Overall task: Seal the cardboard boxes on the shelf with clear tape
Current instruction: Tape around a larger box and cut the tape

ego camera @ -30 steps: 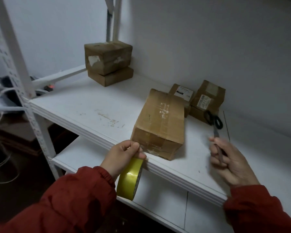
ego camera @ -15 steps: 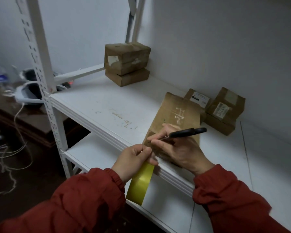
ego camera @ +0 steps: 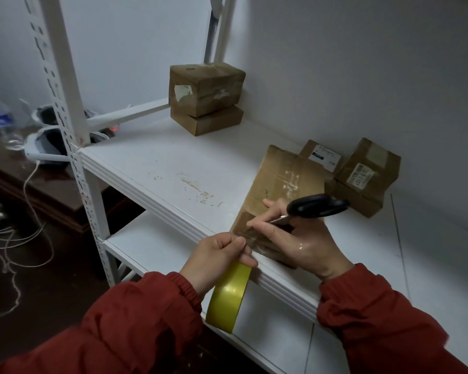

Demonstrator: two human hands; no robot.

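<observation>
Box: long brown cardboard box (ego camera: 284, 184) lies at front edge of white metal shelf (ego camera: 173, 168) | tape: clear strip (ego camera: 250, 234) runs off its near end to yellowish tape roll (ego camera: 229, 295), pinched by left hand (ego camera: 219, 252) | change: right hand (ego camera: 297, 238), gripping black-handled scissors (ego camera: 316, 205), has come from beside the box onto that end | judgement: cutting looks next.

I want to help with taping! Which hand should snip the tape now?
Probably the right hand: it holds the scissors at the box front. The left hand is busy gripping the tape roll.
</observation>
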